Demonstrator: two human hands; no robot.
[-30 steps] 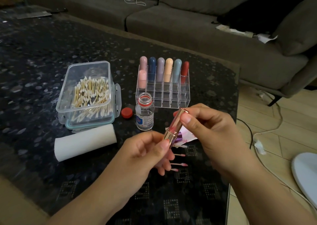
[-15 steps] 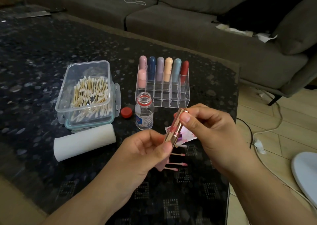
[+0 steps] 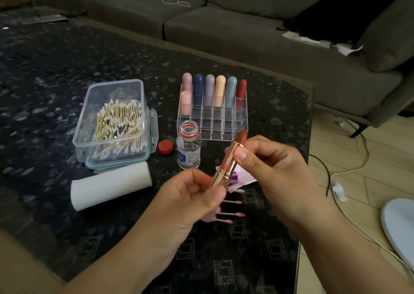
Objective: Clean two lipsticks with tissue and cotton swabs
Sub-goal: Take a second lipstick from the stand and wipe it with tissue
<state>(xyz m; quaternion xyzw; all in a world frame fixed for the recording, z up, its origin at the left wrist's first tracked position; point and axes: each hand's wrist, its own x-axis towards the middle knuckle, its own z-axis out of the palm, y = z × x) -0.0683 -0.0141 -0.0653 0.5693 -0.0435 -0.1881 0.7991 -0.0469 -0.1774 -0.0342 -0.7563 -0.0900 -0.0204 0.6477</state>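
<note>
A: Left to right, bottle as anchor. Go.

B: Clear alcohol bottle (image 3: 188, 146) stands uncapped mid-table (image 3: 56, 53). Far left of it, the clear swab box (image 3: 114, 123), open, full of cotton swabs (image 3: 121, 127). Tissue roll (image 3: 111, 185) lies on its side, left and nearer the camera than the bottle, just in front of the box. Red cap (image 3: 165, 146) just beside the bottle, left.

A: Behind the bottle?

B: Acrylic organizer (image 3: 212, 123), touching or nearly, cannot tell. Seven capped lipsticks (image 3: 220, 90) in its back rows.

A: Hands?

B: Left hand (image 3: 190, 201), in front of the bottle, fingers curled, pinches the gold base of the lipstick (image 3: 228, 166). Lipstick tilted, brownish-red bullet up, just right of the bottle. Right hand (image 3: 268, 170), right of the bottle, thumb and fingers gripping the tube's upper part.

A: Under the hands?

B: Stained tissue (image 3: 244, 177) on the table, with a purple thing partly hidden on it, cannot tell what. Used swabs (image 3: 230, 215), pink tips, in front of the bottle, nearer the camera.

A: Far right?

B: Grey sofa (image 3: 246, 35) behind the table, cables (image 3: 349, 170) on the wood floor.
</note>
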